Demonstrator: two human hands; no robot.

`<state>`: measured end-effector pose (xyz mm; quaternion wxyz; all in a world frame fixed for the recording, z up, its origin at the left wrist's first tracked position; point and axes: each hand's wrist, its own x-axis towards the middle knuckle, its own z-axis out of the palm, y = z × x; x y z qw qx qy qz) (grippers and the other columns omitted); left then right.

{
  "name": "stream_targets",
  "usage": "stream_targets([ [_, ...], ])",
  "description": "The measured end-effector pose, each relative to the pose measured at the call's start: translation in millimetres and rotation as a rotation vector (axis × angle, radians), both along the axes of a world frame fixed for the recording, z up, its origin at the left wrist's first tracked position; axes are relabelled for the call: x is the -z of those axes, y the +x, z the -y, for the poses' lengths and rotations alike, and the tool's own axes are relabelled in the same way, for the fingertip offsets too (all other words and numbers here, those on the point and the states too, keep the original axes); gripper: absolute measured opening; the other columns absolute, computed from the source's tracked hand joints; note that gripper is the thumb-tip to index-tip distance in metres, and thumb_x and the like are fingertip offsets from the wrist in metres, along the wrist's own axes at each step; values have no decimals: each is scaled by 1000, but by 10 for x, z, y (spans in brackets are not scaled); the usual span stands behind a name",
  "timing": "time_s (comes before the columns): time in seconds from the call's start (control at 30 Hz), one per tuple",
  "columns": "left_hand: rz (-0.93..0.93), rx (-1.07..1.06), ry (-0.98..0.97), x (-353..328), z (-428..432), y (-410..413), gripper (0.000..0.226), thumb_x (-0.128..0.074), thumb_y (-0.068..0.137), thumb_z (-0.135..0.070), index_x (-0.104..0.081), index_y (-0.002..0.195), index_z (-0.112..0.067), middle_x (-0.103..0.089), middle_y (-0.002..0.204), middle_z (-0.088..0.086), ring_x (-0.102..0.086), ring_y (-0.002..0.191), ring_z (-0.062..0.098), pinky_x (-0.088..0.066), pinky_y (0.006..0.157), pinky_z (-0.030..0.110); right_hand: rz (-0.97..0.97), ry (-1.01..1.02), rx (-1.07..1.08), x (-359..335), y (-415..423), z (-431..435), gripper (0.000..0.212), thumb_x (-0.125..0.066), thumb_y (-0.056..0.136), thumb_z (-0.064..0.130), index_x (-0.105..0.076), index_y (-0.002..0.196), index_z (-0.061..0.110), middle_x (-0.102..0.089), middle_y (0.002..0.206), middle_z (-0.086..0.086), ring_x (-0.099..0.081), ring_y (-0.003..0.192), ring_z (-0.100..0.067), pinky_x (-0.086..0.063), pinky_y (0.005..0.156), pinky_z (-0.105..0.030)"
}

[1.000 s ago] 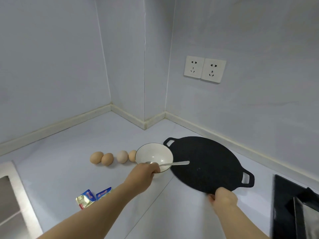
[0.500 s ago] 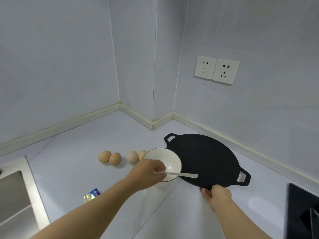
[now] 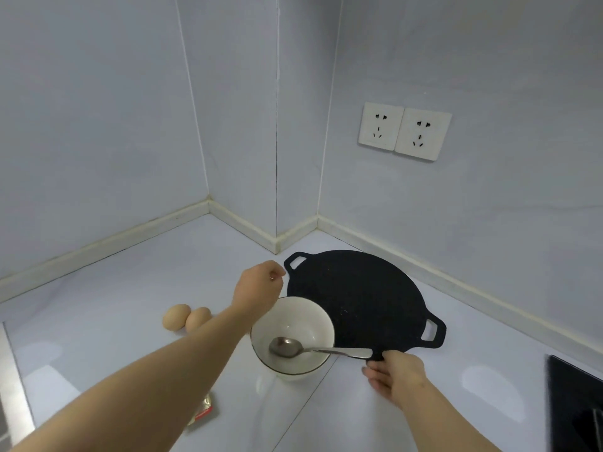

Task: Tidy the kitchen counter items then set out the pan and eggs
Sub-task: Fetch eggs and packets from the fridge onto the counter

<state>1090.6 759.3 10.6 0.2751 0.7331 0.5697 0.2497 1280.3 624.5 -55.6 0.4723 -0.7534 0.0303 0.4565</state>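
Hovering behind the bowl [image 3: 303,318], the left hand [image 3: 259,283] held nothing.
Right hand [image 3: 394,375] pinched the pan [image 3: 352,295] rim beside it; a slide could jolt the spoon [image 3: 326,350].

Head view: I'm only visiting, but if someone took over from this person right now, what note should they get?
Left hand: loosely curled beyond the bowl, nothing seen in it.
Right hand: grips the black pan at its near rim.
Spoon lies in the bowl, beside the pan; two eggs show left of the forearm.
Done: pan, bowl and eggs are out on the counter.
Left: tidy the foil packet; perhaps settle the pan.
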Motion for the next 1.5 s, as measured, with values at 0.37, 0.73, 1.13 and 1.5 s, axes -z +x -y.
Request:
stream_targets([
  [0.37, -103, 84, -275, -38, -358, 458, 23, -41, 96, -11, -60, 109, -5, -60, 113, 12, -56, 104, 27, -45, 93, 31, 57, -139, -108, -135, 92, 23, 23, -44, 85, 3, -55, 66, 1, -57, 58, -14, -48, 45, -22, -41, 45, -21],
  [0.73, -293, 58, -513, 18, -489, 601, 44, -40, 99, -13, -30, 139, 2, -42, 139, 19, -48, 124, 32, -41, 101, 32, -33, 117, 399, -270, 98, -21, 35, -48, 86, 0, -44, 122, 1, -45, 79, -12, -54, 74, -31, -49, 72, -40],
  [1.13, 18, -46, -674, 152, -619, 494, 45, -50, 95, -17, -38, 135, -2, -46, 133, 20, -48, 120, 34, -44, 93, 37, -105, 165, 342, -265, 14, -188, 16, -39, 91, -6, -47, 104, 0, -44, 75, -14, -52, 87, -33, -47, 92, -41],
  [1.5, 201, -134, -670, 257, -685, 445, 40, -50, 95, -14, -41, 131, 0, -45, 133, 21, -45, 123, 33, -39, 99, 37, -123, 136, 290, -85, 61, -295, 30, -41, 91, -6, -47, 120, -8, -51, 86, -22, -58, 107, -43, -50, 73, -39],
])
